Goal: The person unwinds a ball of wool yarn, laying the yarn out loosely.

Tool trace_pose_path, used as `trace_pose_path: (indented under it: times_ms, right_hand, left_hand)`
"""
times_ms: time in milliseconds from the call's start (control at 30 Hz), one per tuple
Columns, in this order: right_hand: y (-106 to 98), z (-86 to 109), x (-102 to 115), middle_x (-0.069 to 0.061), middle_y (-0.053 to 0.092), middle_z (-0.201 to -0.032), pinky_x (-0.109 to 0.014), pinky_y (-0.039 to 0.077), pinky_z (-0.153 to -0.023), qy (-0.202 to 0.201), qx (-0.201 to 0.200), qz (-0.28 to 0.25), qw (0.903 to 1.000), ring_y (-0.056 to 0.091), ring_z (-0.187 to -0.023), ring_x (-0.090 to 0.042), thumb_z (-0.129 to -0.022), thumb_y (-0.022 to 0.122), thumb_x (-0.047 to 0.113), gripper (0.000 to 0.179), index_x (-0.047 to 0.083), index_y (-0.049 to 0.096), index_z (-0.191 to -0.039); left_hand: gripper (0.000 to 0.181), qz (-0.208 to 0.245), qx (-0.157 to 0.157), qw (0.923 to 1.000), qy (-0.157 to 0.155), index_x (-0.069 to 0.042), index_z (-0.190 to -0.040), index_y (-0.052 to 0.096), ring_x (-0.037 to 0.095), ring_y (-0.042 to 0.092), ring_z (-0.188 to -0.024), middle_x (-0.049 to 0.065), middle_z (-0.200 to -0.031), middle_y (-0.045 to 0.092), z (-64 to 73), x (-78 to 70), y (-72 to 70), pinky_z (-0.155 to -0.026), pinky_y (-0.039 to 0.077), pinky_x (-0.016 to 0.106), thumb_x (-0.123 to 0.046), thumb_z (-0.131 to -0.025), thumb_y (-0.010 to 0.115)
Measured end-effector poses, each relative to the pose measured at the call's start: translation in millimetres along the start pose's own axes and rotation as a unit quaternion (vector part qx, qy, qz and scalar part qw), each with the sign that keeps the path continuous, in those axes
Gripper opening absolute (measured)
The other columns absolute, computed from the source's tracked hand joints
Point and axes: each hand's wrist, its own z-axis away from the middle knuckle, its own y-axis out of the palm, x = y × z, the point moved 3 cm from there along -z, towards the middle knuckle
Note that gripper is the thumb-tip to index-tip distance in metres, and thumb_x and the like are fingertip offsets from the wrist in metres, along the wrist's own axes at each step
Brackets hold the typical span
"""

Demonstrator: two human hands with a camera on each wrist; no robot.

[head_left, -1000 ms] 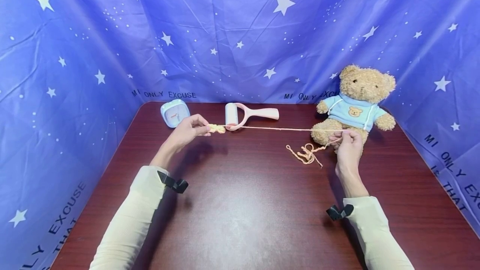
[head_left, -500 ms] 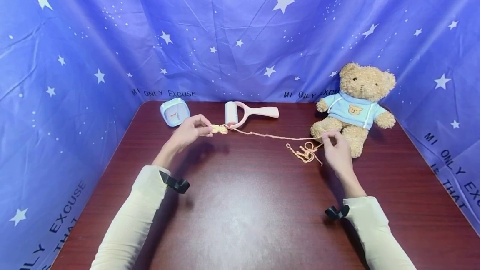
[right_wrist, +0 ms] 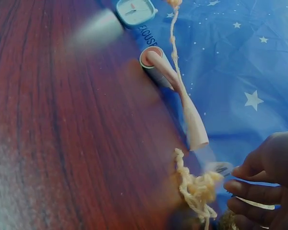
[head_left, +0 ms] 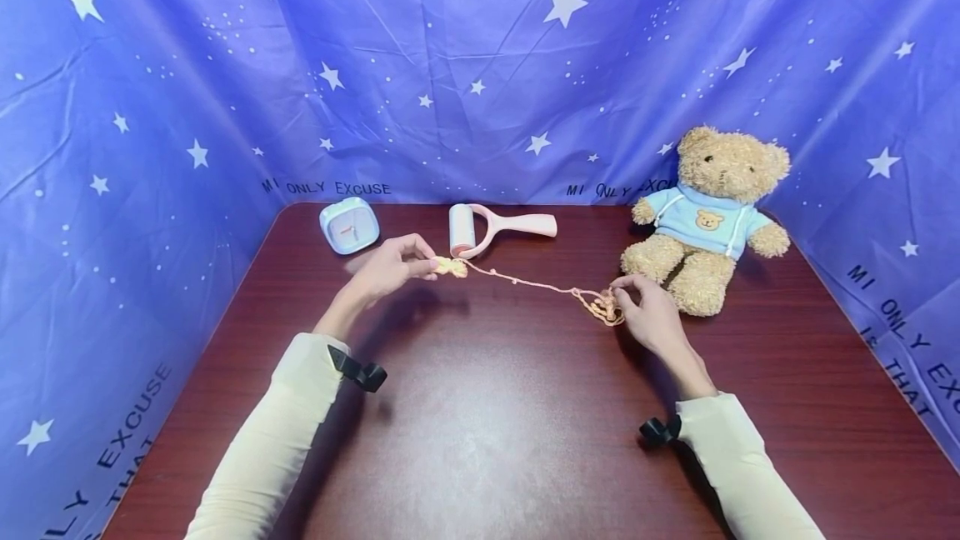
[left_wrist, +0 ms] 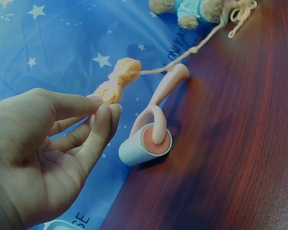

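Between the thumb and fingertips of my left hand [head_left: 386, 271] is the end of a small tied bundle of yellow-orange yarn [left_wrist: 125, 72]. A slack strand [head_left: 528, 282] runs from the bundle rightward to a loose tangle of the same yarn [head_left: 602, 309]. My right hand [head_left: 652, 312] pinches the yarn at this tangle, in front of the teddy bear [head_left: 705, 223]. In the right wrist view the tangle [right_wrist: 199, 189] hangs at the fingertips, slightly blurred.
A pink-handled lint roller [head_left: 495, 230] lies at the back of the dark red table [head_left: 480, 407], just behind the strand. Left of it stands a pale blue clock [head_left: 349, 225]. A blue star-patterned curtain [head_left: 450, 140] encloses the back and sides.
My right hand has moved left and toward me, from the bear's leg to the tangle. The strand, taut before, now sags. My left hand has shifted slightly right with the bundle.
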Motion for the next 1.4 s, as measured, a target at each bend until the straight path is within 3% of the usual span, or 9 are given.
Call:
trace_pose_path:
  times_ms: [233, 367, 433, 600, 867, 1100, 1233, 1400]
  right_hand:
    - [-1, -5.5, 13, -0.014, 0.068, -0.096, -0.033, 0.044, -0.072, -0.001, -0.021, -0.002, 0.9998, 0.056, -0.078, -0.023, -0.093, 0.054, 0.011, 0.019, 0.004, 0.067, -0.104]
    - [5, -11.8, 29, -0.013, 0.068, -0.094, -0.034, 0.045, -0.067, -0.025, -0.028, -0.015, 0.9992, 0.056, -0.071, -0.023, -0.092, 0.056, 0.01, 0.017, 0.005, 0.067, -0.104]
    - [10, -14.8, 38, -0.014, 0.068, -0.096, -0.036, 0.047, -0.071, -0.039, -0.025, -0.025, 0.9986, 0.059, -0.076, -0.024, -0.091, 0.057, 0.009, 0.017, 0.005, 0.067, -0.104]
    - [29, -21.9, 61, -0.012, 0.066, -0.098, -0.039, 0.049, -0.082, -0.07, -0.003, -0.052, 0.9962, 0.061, -0.092, -0.026, -0.089, 0.061, 0.009, 0.016, 0.005, 0.066, -0.104]
    - [68, -30.3, 92, -0.012, 0.066, -0.103, -0.041, 0.053, -0.086, -0.112, 0.055, -0.083, 0.9887, 0.062, -0.098, -0.026, -0.089, 0.066, 0.012, 0.02, 0.004, 0.065, -0.107]
    - [96, -35.7, 107, -0.009, 0.066, -0.102, -0.041, 0.055, -0.087, -0.127, 0.096, -0.102, 0.9819, 0.063, -0.096, -0.023, -0.088, 0.068, 0.015, 0.023, 0.006, 0.064, -0.109]
    - [108, -36.3, 114, -0.007, 0.067, -0.1, -0.039, 0.057, -0.084, -0.141, 0.11, -0.109, 0.9778, 0.063, -0.092, -0.02, -0.09, 0.067, 0.016, 0.021, 0.007, 0.066, -0.108]
    - [114, -34.8, 119, -0.002, 0.068, -0.092, -0.034, 0.054, -0.076, -0.156, 0.113, -0.091, 0.9771, 0.06, -0.082, -0.015, -0.092, 0.065, 0.021, 0.012, 0.012, 0.07, -0.097]
  left_hand:
    - [0.009, -0.001, 0.0, 1.0, 0.0, 0.009, -0.097, 0.057, 0.012, 0.066, -0.076, 0.011, -0.085, 0.062, 0.5, -1.2, 2.7, -0.092, 0.053, 0.057, 0.003, -0.09, 0.059]
    - [0.01, -0.001, 0.001, 1.0, 0.002, 0.009, -0.097, 0.057, 0.017, 0.067, -0.079, 0.011, -0.085, 0.062, 0.2, -2.5, 3.7, -0.092, 0.053, 0.057, 0.003, -0.09, 0.06]
    - [0.011, 0.0, 0.001, 1.0, 0.003, 0.009, -0.097, 0.057, 0.021, 0.068, -0.081, 0.012, -0.085, 0.063, 0.0, -3.1, 4.3, -0.092, 0.053, 0.057, 0.002, -0.09, 0.061]
    - [0.011, 0.003, 0.004, 0.9999, 0.009, 0.009, -0.097, 0.057, 0.023, 0.068, -0.083, 0.009, -0.084, 0.064, -1.1, -2.6, 6.8, -0.092, 0.053, 0.057, 0.002, -0.09, 0.061]
    - [0.009, 0.007, 0.009, 0.9998, 0.017, 0.01, -0.096, 0.056, 0.016, 0.066, -0.079, 0.01, -0.084, 0.063, -2.4, -0.9, 9.8, -0.09, 0.055, 0.054, 0.004, -0.09, 0.059]
    - [0.008, 0.014, 0.009, 0.9997, 0.019, 0.009, -0.096, 0.055, 0.015, 0.066, -0.078, 0.012, -0.085, 0.062, -2.6, -1.4, 11.3, -0.091, 0.056, 0.053, 0.005, -0.09, 0.058]
    - [0.008, 0.02, 0.009, 0.9996, 0.019, 0.01, -0.096, 0.055, 0.024, 0.066, -0.083, 0.012, -0.085, 0.061, -2.9, -2.7, 12.4, -0.09, 0.055, 0.052, 0.005, -0.09, 0.058]
    - [0.009, 0.019, 0.007, 0.9997, 0.014, 0.01, -0.097, 0.055, 0.026, 0.066, -0.085, 0.01, -0.085, 0.062, -2.1, -4.7, 12.8, -0.092, 0.054, 0.054, 0.005, -0.09, 0.058]
